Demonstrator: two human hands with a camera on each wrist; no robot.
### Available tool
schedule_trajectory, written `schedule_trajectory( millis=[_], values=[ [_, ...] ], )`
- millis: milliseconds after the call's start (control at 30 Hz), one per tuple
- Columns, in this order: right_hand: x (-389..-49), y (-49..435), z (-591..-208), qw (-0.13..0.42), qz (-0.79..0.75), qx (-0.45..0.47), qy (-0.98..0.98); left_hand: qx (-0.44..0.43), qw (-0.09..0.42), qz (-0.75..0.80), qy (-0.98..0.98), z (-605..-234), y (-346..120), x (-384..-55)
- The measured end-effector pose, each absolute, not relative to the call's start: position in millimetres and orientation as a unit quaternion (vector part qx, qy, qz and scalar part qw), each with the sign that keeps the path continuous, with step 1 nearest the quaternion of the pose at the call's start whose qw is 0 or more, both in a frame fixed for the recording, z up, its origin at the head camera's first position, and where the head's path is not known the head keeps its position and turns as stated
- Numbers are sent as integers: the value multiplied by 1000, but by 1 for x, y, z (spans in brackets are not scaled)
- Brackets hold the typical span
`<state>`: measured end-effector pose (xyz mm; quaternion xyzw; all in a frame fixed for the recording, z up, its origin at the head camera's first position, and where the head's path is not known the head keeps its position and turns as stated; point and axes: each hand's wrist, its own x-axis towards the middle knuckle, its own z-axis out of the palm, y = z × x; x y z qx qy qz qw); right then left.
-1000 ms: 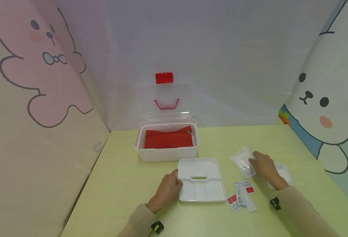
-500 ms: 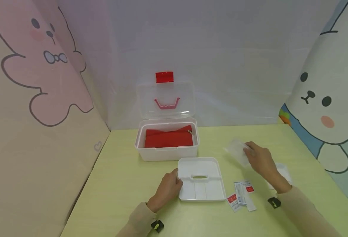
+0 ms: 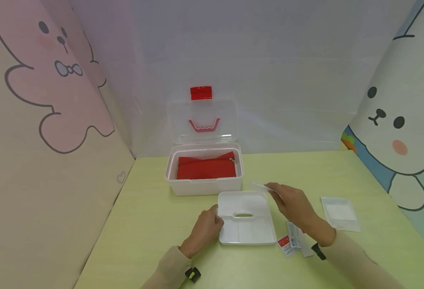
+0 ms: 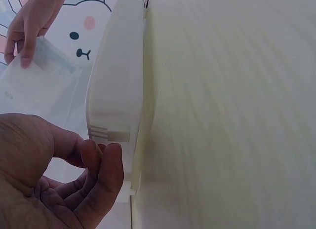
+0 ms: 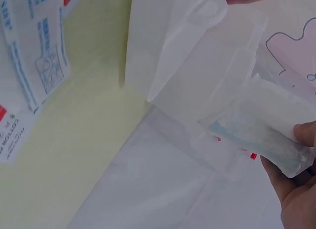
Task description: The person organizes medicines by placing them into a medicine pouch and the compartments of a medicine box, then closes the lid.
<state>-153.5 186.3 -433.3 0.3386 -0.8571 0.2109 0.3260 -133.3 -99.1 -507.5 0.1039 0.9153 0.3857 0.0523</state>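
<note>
In the head view my left hand (image 3: 205,228) pinches the left edge of a white plastic divided tray (image 3: 240,200) lying on the table. The left wrist view shows thumb and fingertips at the side wall of that tray (image 4: 116,76). My right hand (image 3: 294,202) grips a clear packet (image 3: 260,187) near the tray's far right corner. Seen from the right wrist, the packet (image 5: 261,118) has soft white contents, and the thumb lies over one end. What exactly is inside does not show.
Behind the tray stands a white box (image 3: 205,186) holding a red zipped pouch (image 3: 206,168), its clear lid (image 3: 179,124) raised. Several small printed packets (image 3: 293,236) lie right of the tray, partly under the right forearm. A flat white packet (image 3: 339,212) lies farther right.
My right hand has lifted the clear packet from the table and carried it left to the tray's far right corner. The left hand stays at the tray's edge.
</note>
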Motion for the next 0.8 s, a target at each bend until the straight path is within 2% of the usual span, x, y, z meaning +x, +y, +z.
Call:
schedule_trajectory(
  millis=[300, 600, 800],
  values=[
    [-149, 154, -448, 241, 189, 345, -887, 113, 53, 380, 916, -506, -103, -132],
    [-157, 140, -467, 212, 201, 367, -883, 112, 53, 380, 916, -501, -103, -130],
    [-156, 139, -475, 154, 167, 361, -904, 108, 57, 371, 920, -501, -104, -130]
  ],
)
